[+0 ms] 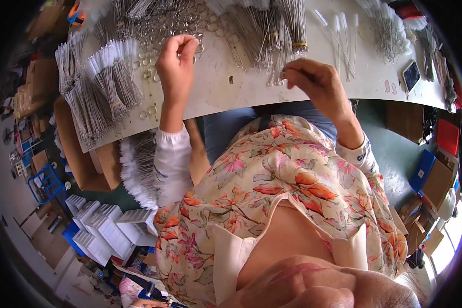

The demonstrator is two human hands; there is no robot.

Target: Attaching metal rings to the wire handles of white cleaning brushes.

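My left hand (175, 64) is raised over a heap of small metal rings (177, 23) on the white table (226, 87), thumb and fingers pinched together on what looks like one ring. My right hand (315, 82) hovers near the table's front edge, fingertips pinched on the ends of a few thin wire brushes (278, 66) that lie on the table. Both wrists wear white sleeves, and a floral blouse fills the lower middle of the view.
Banded bundles of white-tipped wire brushes (105, 79) lie at the left and along the back (272, 25). A few loose brushes (344, 41) and a phone (410, 75) lie at the right. Below the table stand a cardboard box of brushes (138, 169) and white trays (105, 228).
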